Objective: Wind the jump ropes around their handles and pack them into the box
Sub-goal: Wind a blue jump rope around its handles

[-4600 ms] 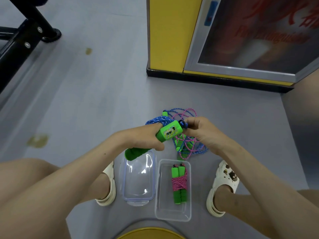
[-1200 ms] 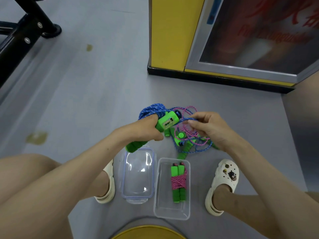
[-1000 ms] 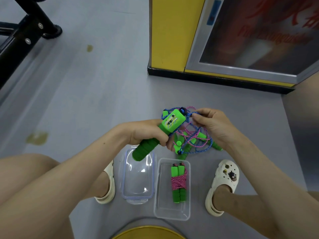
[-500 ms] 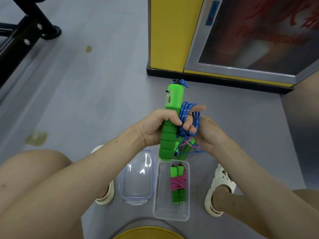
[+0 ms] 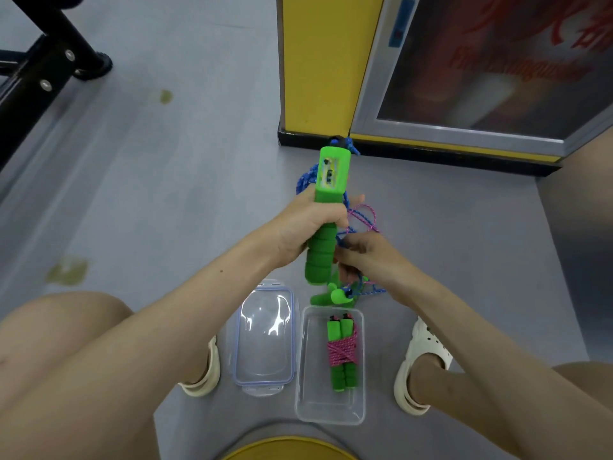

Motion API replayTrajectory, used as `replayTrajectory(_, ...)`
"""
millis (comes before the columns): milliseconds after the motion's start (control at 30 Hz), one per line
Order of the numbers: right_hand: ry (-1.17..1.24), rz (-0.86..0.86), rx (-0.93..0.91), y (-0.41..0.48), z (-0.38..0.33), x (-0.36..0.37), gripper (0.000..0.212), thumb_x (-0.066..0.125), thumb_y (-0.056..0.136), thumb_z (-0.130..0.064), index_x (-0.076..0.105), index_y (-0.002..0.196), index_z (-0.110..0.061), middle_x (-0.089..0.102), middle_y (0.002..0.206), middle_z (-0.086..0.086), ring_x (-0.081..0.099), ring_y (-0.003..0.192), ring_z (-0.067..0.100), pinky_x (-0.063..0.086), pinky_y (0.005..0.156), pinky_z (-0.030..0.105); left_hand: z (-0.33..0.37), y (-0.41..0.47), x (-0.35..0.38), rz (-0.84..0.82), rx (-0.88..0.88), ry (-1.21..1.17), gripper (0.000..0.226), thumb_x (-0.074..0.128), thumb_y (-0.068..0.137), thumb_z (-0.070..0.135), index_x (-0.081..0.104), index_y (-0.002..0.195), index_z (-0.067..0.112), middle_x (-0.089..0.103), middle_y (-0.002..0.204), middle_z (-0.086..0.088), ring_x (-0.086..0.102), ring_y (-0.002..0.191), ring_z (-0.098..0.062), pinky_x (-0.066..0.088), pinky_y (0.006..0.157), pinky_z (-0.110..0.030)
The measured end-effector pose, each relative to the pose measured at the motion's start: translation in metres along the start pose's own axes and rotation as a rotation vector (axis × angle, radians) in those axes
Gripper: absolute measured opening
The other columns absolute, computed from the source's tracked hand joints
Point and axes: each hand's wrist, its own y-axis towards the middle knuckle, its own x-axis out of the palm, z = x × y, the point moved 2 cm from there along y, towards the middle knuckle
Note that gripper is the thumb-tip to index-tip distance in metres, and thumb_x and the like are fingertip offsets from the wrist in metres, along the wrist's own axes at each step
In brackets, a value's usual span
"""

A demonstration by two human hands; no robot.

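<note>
My left hand point(image 5: 306, 227) grips a green jump-rope handle point(image 5: 326, 207) upright, its counter end pointing away from me. Blue rope point(image 5: 303, 177) loops behind and beside that handle. My right hand point(image 5: 363, 257) is just right of the handle's foam grip and pinches the blue rope. A loose pink rope point(image 5: 365, 215) and more green handles point(image 5: 335, 295) lie tangled on the floor under my hands. The clear box point(image 5: 360, 400) stands in front of me with one wound pink rope bundle point(image 5: 341, 355) inside.
The box's clear lid point(image 5: 263, 343) with a blue rim lies left of the box. My feet in white clogs point(image 5: 419, 363) flank both. A yellow cabinet point(image 5: 318, 61) with a glass door stands ahead; a black metal frame point(image 5: 39, 71) is at the far left.
The green handle has stayed upright in my left hand. My right hand has dropped from beside the handle's middle to its lower end, drawing the blue rope down.
</note>
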Motion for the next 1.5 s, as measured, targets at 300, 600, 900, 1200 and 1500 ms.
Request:
replayTrajectory(300,0.035,0.058,-0.049,0.0,-0.003,-0.01,0.022,0.056,0.093,-0.007,0.065,0.073,-0.013,0.057,0.05,-0.007,0.048,0.045,0.0,0.041,0.052,0.012,-0.02,0.001,-0.025,0.14,0.094,1.239,0.035,0.061,0.077,0.004,0.029,0.067,0.015,0.037,0.064,0.001,0.047,0.065,-0.024,0.025,0.045,-0.023)
replayTrajectory(600,0.203,0.175,-0.092,0.005,-0.001,-0.021,0.017,0.057,0.09,-0.002,0.065,0.078,-0.011,0.059,0.059,0.002,0.05,0.054,0.011,0.043,0.061,0.022,-0.023,-0.013,-0.043,-0.272,-0.284,0.576,0.021,0.056,0.062,0.004,0.063,0.082,0.004,0.071,0.075,-0.002,0.065,0.072,-0.018,0.051,0.069,-0.026)
replayTrajectory(900,0.313,0.134,-0.146,0.005,-0.007,-0.018,0.021,0.066,0.072,-0.032,0.064,0.072,-0.01,0.062,0.062,-0.001,0.054,0.061,0.01,0.046,0.065,0.019,-0.018,-0.027,-0.031,-0.704,-0.186,-0.026,0.06,0.052,0.055,0.002,0.057,0.114,-0.006,0.052,0.057,-0.003,0.043,0.052,-0.017,0.046,0.085,-0.03)
replayTrajectory(1200,0.285,0.085,-0.081,0.009,-0.001,0.007,0.023,0.062,0.088,-0.023,0.07,0.073,-0.008,0.068,0.074,0.01,0.061,0.072,0.019,0.048,0.071,0.026,-0.001,-0.011,-0.016,-0.644,0.038,-0.574,0.069,0.059,0.06,0.006,0.051,0.127,-0.009,0.056,0.063,-0.003,0.05,0.053,-0.012,0.048,0.092,-0.032)
replayTrajectory(1500,0.104,-0.051,0.01,0.002,0.01,0.009,0.033,0.061,0.074,-0.047,0.071,0.071,-0.015,0.069,0.091,-0.009,0.059,0.099,0.005,0.038,0.1,0.04,0.018,-0.007,-0.034,-0.071,0.208,-0.659,0.066,0.036,0.063,0.004,0.047,0.127,-0.007,0.051,0.058,0.0,0.049,0.049,-0.011,0.052,0.079,-0.028)
